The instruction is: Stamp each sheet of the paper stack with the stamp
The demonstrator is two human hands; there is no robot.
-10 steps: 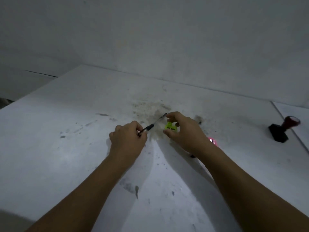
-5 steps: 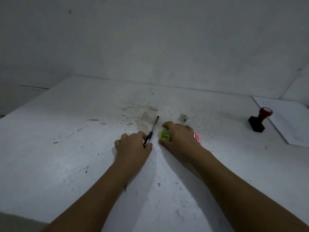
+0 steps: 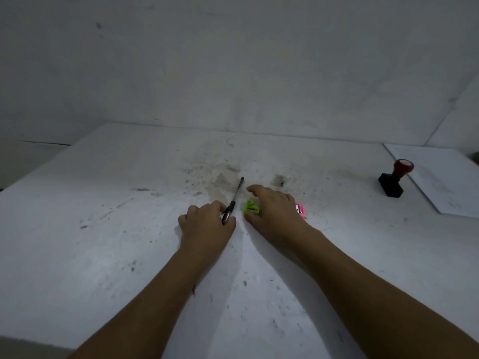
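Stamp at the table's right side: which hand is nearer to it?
Right. The right hand lies mid-table at a green object; the stamp stands apart, off to its right. The left hand, gripping a pen, is even farther left.

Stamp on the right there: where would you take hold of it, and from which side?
Grip the stamp by its round red handle, from above and the left, likely with the right hand. The handle rises off the black base and leans toward the paper, leaving its left side open. That hand would first drop the green item it holds.
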